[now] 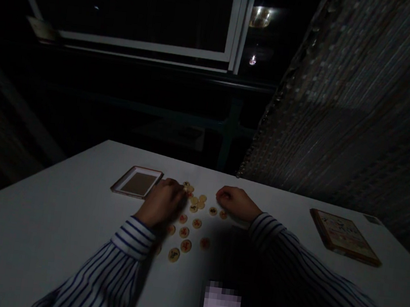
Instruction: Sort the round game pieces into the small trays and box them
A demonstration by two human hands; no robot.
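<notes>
Several round wooden game discs (188, 232) with red or dark marks lie scattered on a white table (50, 224). My left hand (164, 201) rests among them with its fingers curled down onto discs near a small stack (188, 188). My right hand (234, 202) lies to the right of the discs, fingers bent in a loose fist beside a disc (213, 211). What either hand holds is too dark to make out. Both arms wear striped sleeves.
An open shallow box tray (137, 182) sits just left of my left hand. A flat box lid (344, 236) lies at the table's right side. A dark window (140, 11) and a curtain (364, 103) stand behind the table.
</notes>
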